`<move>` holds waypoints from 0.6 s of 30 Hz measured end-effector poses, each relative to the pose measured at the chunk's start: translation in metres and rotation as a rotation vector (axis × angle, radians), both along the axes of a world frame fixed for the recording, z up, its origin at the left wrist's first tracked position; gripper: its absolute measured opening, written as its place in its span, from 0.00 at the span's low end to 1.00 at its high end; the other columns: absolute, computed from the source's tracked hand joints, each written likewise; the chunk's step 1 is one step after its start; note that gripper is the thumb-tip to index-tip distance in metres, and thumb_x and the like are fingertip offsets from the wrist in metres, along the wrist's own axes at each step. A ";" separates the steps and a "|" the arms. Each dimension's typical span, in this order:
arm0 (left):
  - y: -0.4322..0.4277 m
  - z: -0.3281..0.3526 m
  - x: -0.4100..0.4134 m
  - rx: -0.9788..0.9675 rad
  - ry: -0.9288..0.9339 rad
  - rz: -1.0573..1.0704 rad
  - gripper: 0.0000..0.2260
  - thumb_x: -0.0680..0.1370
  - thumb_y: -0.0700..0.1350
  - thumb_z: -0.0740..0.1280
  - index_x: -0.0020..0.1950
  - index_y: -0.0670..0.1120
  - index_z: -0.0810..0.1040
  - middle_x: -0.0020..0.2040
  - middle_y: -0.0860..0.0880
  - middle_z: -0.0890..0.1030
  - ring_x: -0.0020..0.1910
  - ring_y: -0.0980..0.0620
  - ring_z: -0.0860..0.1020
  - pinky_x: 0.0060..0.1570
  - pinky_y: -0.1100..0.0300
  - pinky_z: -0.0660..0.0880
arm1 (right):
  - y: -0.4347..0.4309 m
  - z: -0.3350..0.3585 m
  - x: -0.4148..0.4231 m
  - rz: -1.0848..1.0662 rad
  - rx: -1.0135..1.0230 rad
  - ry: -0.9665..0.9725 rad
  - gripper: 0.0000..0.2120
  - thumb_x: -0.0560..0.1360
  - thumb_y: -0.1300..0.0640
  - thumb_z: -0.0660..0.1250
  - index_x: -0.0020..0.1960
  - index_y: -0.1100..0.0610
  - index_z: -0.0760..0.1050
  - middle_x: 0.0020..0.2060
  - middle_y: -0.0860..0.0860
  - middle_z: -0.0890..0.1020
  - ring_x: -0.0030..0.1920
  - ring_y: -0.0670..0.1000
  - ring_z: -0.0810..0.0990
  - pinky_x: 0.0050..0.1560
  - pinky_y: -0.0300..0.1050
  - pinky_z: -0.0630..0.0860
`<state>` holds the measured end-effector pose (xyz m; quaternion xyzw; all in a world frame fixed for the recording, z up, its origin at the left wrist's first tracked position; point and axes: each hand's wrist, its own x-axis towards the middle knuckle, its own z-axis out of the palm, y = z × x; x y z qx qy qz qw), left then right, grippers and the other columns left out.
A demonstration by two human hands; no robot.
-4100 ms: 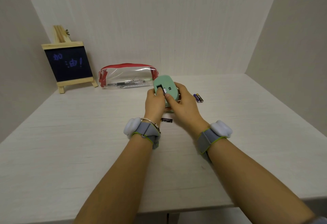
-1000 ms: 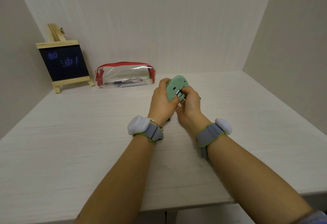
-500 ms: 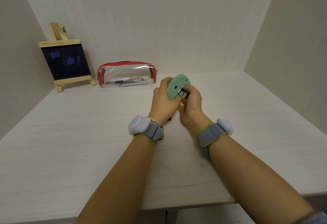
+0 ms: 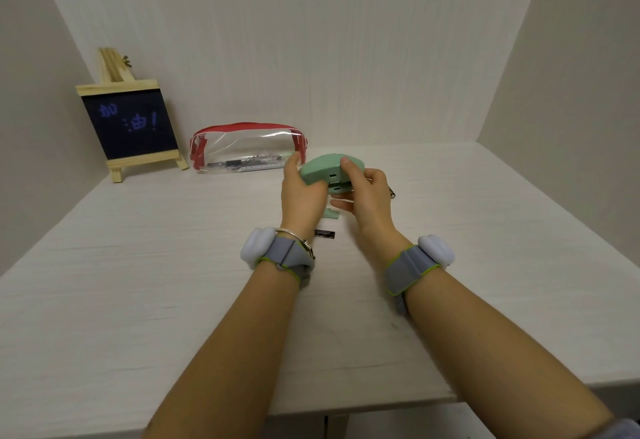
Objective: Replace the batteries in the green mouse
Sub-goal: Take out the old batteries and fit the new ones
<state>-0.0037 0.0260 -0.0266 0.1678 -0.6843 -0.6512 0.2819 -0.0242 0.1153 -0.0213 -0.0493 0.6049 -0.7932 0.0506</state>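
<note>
Green mouse (image 4: pixel 320 170), smooth matte plastic with a rounded shell, held above the pale wood-grain surface (image 4: pixel 138 282). Left hand (image 4: pixel 302 196) and right hand (image 4: pixel 367 196), fingers closed around its sides. Beneath: a small green cover piece (image 4: pixel 332 213) and a dark cylindrical battery (image 4: pixel 325 234). Behind: clear vinyl pouch (image 4: pixel 247 147) with red trim; wood-framed chalkboard easel (image 4: pixel 130 123).

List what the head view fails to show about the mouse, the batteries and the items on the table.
- Green mouse: the battery bay is turned away and covered by the left hand and right hand.
- Battery: only a tip shows past the right hand.
- Green piece on the table: mostly hidden under the hands.
- Small black item: too small to identify.
</note>
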 end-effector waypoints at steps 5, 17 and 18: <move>-0.005 0.007 -0.001 0.626 0.122 -0.035 0.16 0.76 0.33 0.56 0.63 0.37 0.72 0.51 0.42 0.80 0.50 0.46 0.78 0.49 0.55 0.76 | -0.004 -0.008 0.005 0.044 0.158 0.280 0.21 0.69 0.50 0.70 0.59 0.46 0.68 0.48 0.51 0.75 0.48 0.53 0.81 0.53 0.50 0.79; -0.012 0.000 -0.003 1.099 0.222 -0.321 0.12 0.81 0.44 0.55 0.44 0.43 0.76 0.41 0.45 0.77 0.42 0.47 0.76 0.49 0.55 0.75 | -0.007 -0.016 0.011 -0.004 0.503 0.779 0.21 0.67 0.53 0.70 0.59 0.54 0.73 0.52 0.49 0.76 0.53 0.46 0.72 0.52 0.32 0.68; -0.012 -0.002 -0.004 1.099 0.205 -0.321 0.12 0.80 0.44 0.55 0.44 0.43 0.76 0.42 0.44 0.77 0.42 0.47 0.76 0.51 0.54 0.74 | -0.007 -0.016 0.011 -0.013 0.522 0.775 0.20 0.68 0.52 0.71 0.59 0.54 0.73 0.52 0.50 0.77 0.53 0.47 0.73 0.52 0.35 0.69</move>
